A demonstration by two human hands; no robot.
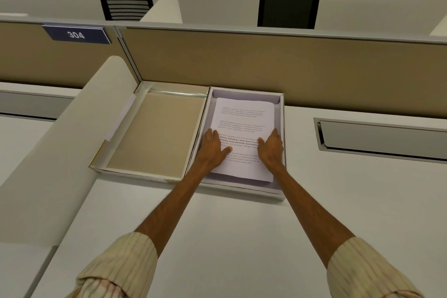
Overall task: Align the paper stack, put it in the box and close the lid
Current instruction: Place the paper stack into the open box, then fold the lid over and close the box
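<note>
**Paper stack is in the box, now settle it flat**

The paper stack (244, 123) lies inside the white box (281, 128), which sits on the worktop (217, 225) right against the tan wall panel (266, 60). The lid (157, 128) lies open flat on the left, joined to the box along its side, with its tan inside facing up.

My left hand (211, 146) rests flat on the left side of the top page. My right hand (271, 146) rests on the right side. Neither hand holds anything. Each grip is loose, with the fingers spread on the paper and pressing down.

I think the step now is to make the stack sit neat in the box. The pages look a little turned, with more gap on the far right than on the left. To do this well I would push softly with both palms and slide the whole pile until its edges run along the box walls. I should not press hard, or the top page may slip or crease. Then I would lift both hands clear before I reach for the lid.
</note>
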